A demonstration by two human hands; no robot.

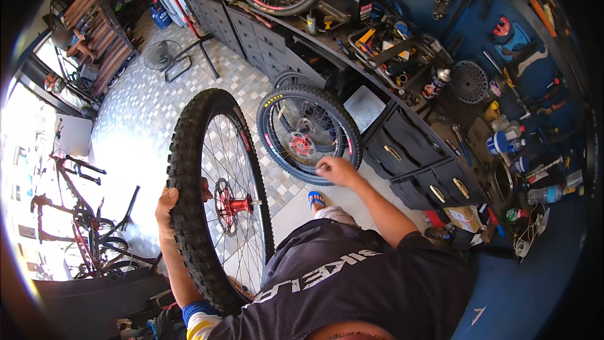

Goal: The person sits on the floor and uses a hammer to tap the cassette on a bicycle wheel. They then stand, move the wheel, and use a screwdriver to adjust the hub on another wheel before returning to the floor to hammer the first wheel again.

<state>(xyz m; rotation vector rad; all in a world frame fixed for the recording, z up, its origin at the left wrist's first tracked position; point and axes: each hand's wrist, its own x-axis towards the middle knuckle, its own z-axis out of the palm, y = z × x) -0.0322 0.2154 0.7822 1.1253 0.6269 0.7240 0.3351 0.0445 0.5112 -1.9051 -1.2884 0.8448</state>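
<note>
My left hand (pixel 168 205) grips a knobby black tire on a wheel (pixel 185 239) held upright at my left side; the wheel has a red hub (pixel 240 205) and a disc rotor. My right hand (pixel 337 170) is raised in front of a group of leaning wheels (pixel 284 104), one with a red rotor (pixel 301 145); its fingers are partly curled and blurred at the tips, so whether they hold anything is unclear. A blue sandal (pixel 316 200) shows on my foot below that hand.
Drawer cabinets (pixel 393 151) carry cluttered tools beneath a blue tool wall (pixel 478 31). A bike (pixel 85 214) stands at left in glare. A fan (pixel 162 55) and red-poled stand (pixel 189 19) are farther off. Another person (pixel 78 44) is by striped shelving (pixel 113 31). A grey bin (pixel 365 107) sits beside the wheels.
</note>
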